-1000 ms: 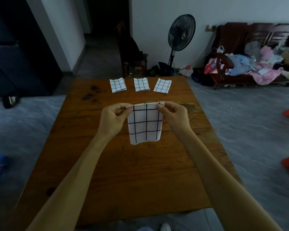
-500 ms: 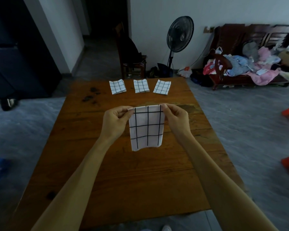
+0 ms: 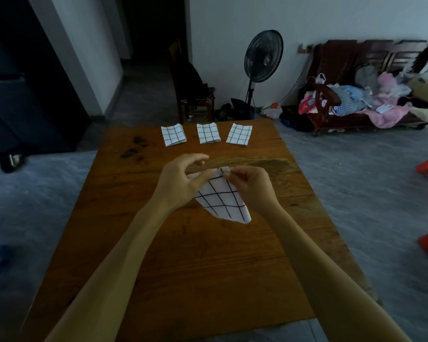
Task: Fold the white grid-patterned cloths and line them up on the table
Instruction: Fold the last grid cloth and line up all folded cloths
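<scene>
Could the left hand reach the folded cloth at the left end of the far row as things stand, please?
Probably yes: bare table lies between the left hand and the leftmost folded cloth, but it would first have to release the held cloth.

The person's left hand (image 3: 181,183) and right hand (image 3: 250,187) are bare, with no rings, watch or gloves. Both forearms are uncovered all the way down, with no sleeve showing.

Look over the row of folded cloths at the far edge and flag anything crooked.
The right folded cloth sits turned out of line with the middle folded cloth, and the left folded cloth is slightly rotated the other way. Dark stains mark the table to their left.
</scene>
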`<action>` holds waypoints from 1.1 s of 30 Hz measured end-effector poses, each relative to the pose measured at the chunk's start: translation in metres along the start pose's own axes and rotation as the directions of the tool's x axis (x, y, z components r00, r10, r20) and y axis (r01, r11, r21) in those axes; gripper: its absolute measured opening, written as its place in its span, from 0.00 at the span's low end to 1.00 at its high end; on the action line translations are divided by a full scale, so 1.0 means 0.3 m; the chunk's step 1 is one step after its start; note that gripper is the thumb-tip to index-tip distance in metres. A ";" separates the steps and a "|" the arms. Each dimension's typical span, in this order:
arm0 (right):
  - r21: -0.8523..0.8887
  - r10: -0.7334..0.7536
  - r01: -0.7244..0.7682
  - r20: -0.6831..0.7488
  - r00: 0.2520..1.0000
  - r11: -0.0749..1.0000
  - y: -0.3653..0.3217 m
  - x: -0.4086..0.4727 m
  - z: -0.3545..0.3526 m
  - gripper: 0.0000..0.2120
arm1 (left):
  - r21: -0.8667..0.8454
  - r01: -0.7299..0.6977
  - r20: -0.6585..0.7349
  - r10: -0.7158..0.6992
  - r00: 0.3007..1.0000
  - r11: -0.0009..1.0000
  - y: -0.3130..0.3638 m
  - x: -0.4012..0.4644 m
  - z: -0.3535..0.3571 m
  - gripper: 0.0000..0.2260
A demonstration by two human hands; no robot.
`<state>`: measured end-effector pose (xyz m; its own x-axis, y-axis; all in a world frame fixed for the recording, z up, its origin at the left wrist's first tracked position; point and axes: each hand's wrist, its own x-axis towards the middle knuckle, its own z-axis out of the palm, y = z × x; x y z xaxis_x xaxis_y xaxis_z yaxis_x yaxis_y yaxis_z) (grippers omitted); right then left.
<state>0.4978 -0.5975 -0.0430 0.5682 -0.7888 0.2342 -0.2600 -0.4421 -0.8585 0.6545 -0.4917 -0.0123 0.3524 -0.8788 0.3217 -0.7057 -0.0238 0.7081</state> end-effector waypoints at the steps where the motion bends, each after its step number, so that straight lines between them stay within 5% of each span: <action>1: -0.033 -0.038 0.038 0.020 0.999 0.999 -0.008 0.005 0.010 0.06 | 0.016 -0.025 0.027 0.024 0.999 1.000 0.014 0.007 0.011 0.17; 9: -0.177 -0.135 0.157 0.129 0.982 0.972 -0.035 0.027 0.004 0.11 | 0.042 -0.170 -0.138 0.174 0.975 0.985 0.014 0.015 0.068 0.02; 12: -0.287 -0.054 0.102 0.170 0.984 0.952 0.015 0.014 -0.016 0.15 | -0.015 -0.082 -0.261 0.075 0.963 0.997 0.008 0.029 0.056 0.03; 19: -0.321 0.098 -0.029 0.201 0.975 0.947 0.167 -0.059 -0.031 0.12 | -0.015 0.026 -0.303 -0.029 0.952 1.000 -0.031 0.047 0.067 0.05; 23: -0.456 0.293 -0.121 0.328 0.898 0.882 0.276 -0.107 -0.051 0.12 | 0.008 0.044 -0.402 -0.037 0.915 0.999 -0.035 0.084 -0.009 0.08; 25: -0.495 0.374 -0.170 0.351 0.858 0.852 0.312 -0.131 -0.051 0.12 | 0.090 -0.003 -0.335 0.033 0.942 0.996 -0.037 0.102 -0.037 0.07; 27: -0.440 0.357 -0.217 0.266 0.896 0.871 0.295 -0.120 -0.039 0.11 | 0.123 -0.019 -0.232 0.047 0.972 0.992 -0.039 0.104 -0.029 0.06; 30: -0.333 0.194 -0.161 0.069 0.979 0.929 0.186 -0.062 -0.019 0.11 | 0.139 -0.036 -0.121 0.054 0.991 0.990 -0.042 0.076 0.024 0.05; 33: -0.246 0.054 -0.024 0.115 0.992 0.969 0.065 0.003 0.010 0.17 | 0.096 -0.049 -0.047 0.053 0.997 0.994 -0.042 0.055 0.066 0.05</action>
<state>0.4957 -0.6054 -0.0610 0.6396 -0.7570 0.1337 -0.4578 -0.5148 -0.7248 0.6571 -0.5153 -0.0283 0.3424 -0.8557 0.3881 -0.7776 -0.0263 0.6282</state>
